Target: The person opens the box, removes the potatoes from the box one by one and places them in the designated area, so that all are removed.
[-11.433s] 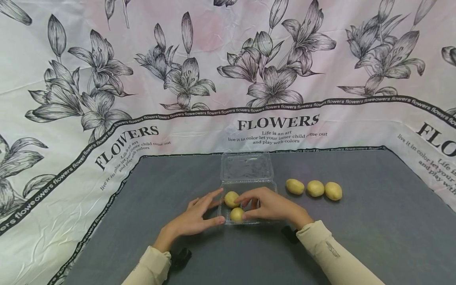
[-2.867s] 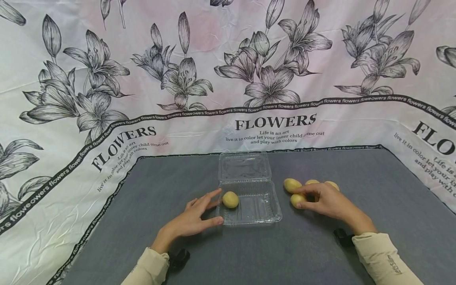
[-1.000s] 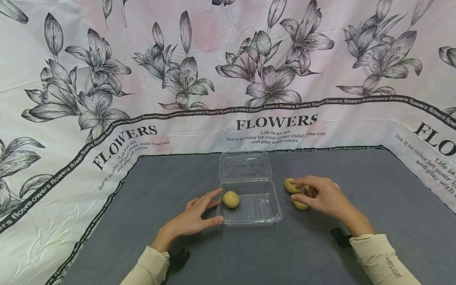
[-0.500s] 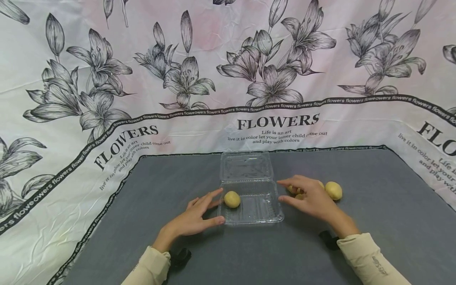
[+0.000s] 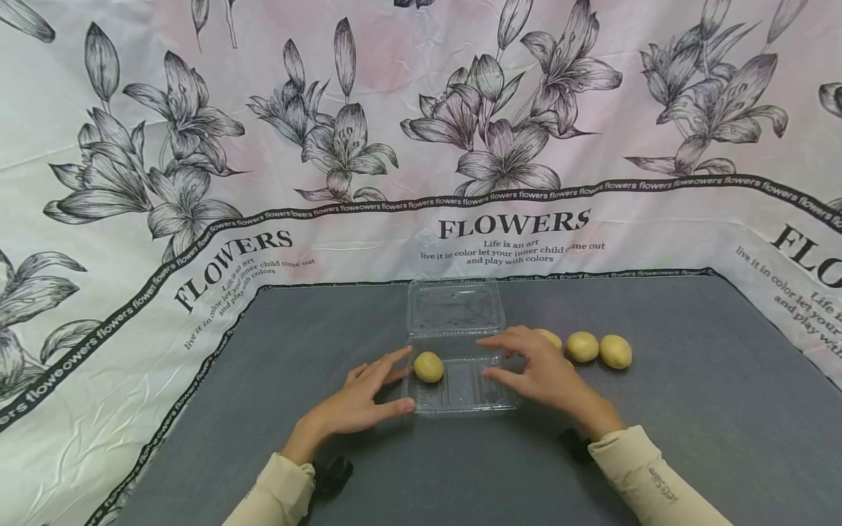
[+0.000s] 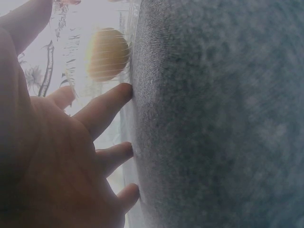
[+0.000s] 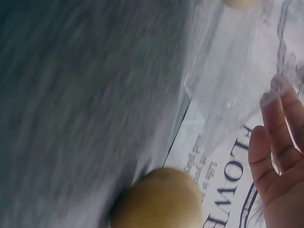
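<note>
A clear plastic clamshell box (image 5: 460,405) lies with its lid (image 5: 455,307) raised at the back. One yellow oval fruit, lemon-like (image 5: 429,367), sits at the left inside it. My left hand (image 5: 358,402) is at the box's left side, fingers spread; in the left wrist view its fingertips (image 6: 124,90) are by the clear wall. Over the right part of the box hovers my right hand (image 5: 539,369), fingers extended and thumb apart, holding nothing. Several more yellow fruits (image 5: 582,347) lie right of the box, some partly hidden by that hand.
The grey tabletop (image 5: 460,475) meets a flower-printed white cloth (image 5: 368,248) behind and at the sides. In the right wrist view, a yellow fruit (image 7: 159,202) is close below the hand. Black wrist straps (image 5: 334,475) show at the cuffs.
Earlier, two fruits were in the box. My right hand took the nearer one out, released it beside the others on the right, and moved back left over the box. My left hand stayed put.
</note>
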Available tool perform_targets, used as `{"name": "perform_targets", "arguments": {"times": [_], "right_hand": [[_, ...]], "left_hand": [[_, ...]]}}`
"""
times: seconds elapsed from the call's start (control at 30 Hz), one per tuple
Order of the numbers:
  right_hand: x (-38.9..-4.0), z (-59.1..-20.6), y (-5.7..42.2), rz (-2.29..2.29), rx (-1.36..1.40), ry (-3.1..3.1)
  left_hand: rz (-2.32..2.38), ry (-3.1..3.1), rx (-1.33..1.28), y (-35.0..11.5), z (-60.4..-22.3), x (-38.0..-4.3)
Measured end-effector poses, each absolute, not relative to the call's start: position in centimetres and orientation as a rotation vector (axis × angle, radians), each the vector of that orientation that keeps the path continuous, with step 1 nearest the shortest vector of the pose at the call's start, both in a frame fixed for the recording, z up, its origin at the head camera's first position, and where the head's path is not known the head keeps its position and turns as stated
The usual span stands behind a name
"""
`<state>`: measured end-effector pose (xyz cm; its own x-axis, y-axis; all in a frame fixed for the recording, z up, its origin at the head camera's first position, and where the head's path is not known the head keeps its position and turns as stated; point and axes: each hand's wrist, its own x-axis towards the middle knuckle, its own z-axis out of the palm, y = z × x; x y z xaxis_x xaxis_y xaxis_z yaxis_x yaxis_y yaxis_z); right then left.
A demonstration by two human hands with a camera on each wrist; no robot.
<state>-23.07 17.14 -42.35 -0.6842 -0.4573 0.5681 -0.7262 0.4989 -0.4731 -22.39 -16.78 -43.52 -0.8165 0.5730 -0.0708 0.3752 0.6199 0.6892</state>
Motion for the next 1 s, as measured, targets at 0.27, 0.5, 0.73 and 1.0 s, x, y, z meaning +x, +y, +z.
{"name": "perform_targets", "arguments": {"times": [0.27, 0.5, 0.73, 1.0], "right_hand": [[-23.2, -42.3, 14.8, 1.018, 1.010, -2.393], [-23.3, -42.5, 13.1, 1.068, 1.015, -2.444], [-23.4, -42.4, 11.7, 1.103, 1.022, -2.469], [-23.7, -42.2, 10.7, 1.157, 0.997, -2.519]], "left_hand": [[0.990, 2.563, 0.750, -16.7, -43.6, -22.3], [0.987, 2.562, 0.749, -16.7, -43.6, -22.4], [0.992, 2.553, 0.756, -16.7, -43.5, -22.4], [0.991, 2.565, 0.766, -16.8, -43.5, -22.4]]}}
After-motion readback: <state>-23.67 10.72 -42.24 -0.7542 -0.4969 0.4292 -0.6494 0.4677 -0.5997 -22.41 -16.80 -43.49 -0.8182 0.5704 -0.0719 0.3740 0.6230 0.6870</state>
